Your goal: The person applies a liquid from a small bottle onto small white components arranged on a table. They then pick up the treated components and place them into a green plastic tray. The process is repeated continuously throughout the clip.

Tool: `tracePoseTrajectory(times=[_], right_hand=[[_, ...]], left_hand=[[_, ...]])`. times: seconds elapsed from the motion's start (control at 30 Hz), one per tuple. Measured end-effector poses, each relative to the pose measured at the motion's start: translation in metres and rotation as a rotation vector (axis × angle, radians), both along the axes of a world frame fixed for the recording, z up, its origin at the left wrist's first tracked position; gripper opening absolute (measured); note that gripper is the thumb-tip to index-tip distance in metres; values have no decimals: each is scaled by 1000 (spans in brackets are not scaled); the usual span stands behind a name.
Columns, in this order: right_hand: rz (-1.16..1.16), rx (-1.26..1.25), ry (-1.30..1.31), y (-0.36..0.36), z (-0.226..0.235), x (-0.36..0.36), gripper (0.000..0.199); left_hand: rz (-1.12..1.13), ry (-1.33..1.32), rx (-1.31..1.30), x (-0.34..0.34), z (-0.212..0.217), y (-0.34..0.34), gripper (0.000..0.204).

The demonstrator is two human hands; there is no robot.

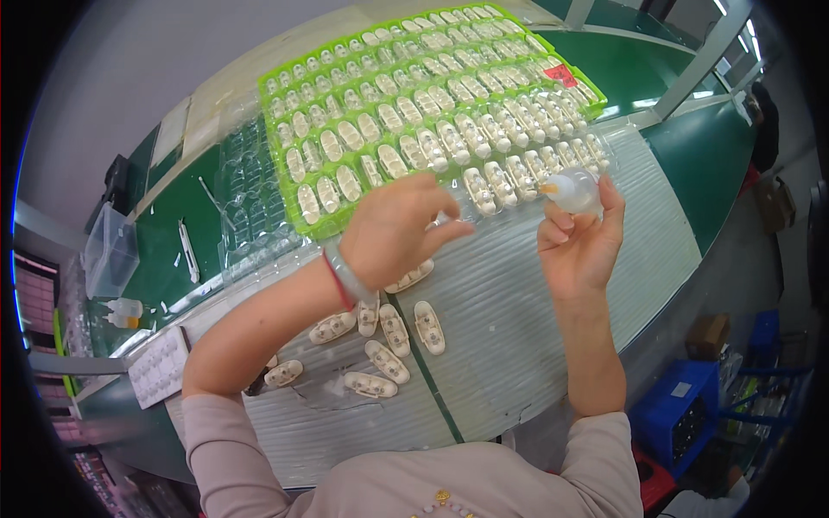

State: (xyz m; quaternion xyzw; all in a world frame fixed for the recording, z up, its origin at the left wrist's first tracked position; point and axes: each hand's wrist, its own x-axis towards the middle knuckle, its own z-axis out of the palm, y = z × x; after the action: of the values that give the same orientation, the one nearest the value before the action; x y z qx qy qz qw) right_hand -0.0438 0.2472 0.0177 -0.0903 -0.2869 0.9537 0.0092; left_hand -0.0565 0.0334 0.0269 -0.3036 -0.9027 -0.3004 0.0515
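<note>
My right hand (580,250) is wrapped round a small translucent squeeze bottle (577,192). Its orange-yellow tip points left, toward the rows of cream oval pieces (521,177) in a clear plastic tray. My left hand (401,226) hovers over the near edge of the bright green tray (315,226), thumb and forefinger apart and nothing visible between them. That tray carries many rows of cream oval casings (349,183). Below my left hand, several loose oval pieces (395,330) with small metallic round parts lie on the ribbed mat (518,345).
Clear empty blister trays (246,186) lie left of the green tray. Farther left are a utility knife (188,250), small bottles (123,312), a clear plastic box (110,252) and a white moulded tray (159,366). A red label (560,76) sits on the tray's far right. A blue crate (678,410) stands at lower right.
</note>
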Motion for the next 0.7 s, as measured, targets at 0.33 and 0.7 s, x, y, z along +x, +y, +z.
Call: tracePoseTrajectory(times=[0.33, 0.7], right_hand=[[5, 10, -48, 3, -2, 3, 21], [-8, 39, -55, -4, 0, 3, 22]], left_hand=[[194, 83, 31, -45, -37, 36, 10], [121, 128, -7, -51, -44, 32, 12]])
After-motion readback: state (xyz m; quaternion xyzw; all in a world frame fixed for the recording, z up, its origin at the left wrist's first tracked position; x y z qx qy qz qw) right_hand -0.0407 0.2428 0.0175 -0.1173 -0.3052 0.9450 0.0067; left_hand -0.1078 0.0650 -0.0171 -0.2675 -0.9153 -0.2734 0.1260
